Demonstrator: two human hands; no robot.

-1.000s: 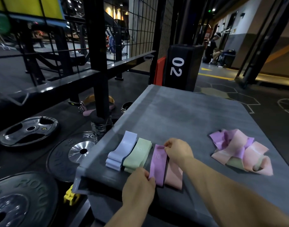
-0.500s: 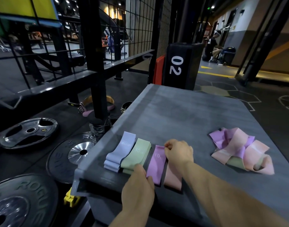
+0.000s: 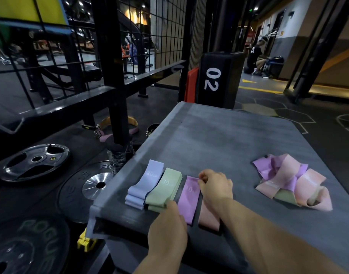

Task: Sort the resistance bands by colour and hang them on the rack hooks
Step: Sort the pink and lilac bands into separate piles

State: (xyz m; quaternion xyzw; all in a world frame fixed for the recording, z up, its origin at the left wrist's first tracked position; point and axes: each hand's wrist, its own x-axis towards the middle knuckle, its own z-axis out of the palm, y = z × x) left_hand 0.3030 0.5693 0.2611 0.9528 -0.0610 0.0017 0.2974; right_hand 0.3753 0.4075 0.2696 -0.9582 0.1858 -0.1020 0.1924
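Head view: grey bench at frame centre, weight plates on floor left. Your right hand pinches the purple band; left hand presses the green band. Unsorted bands lie right.

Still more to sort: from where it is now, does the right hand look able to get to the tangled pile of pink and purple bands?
Probably yes. The right hand rests on the pink band, and the grey platform lies bare between it and the tangled pile of pink and purple bands.
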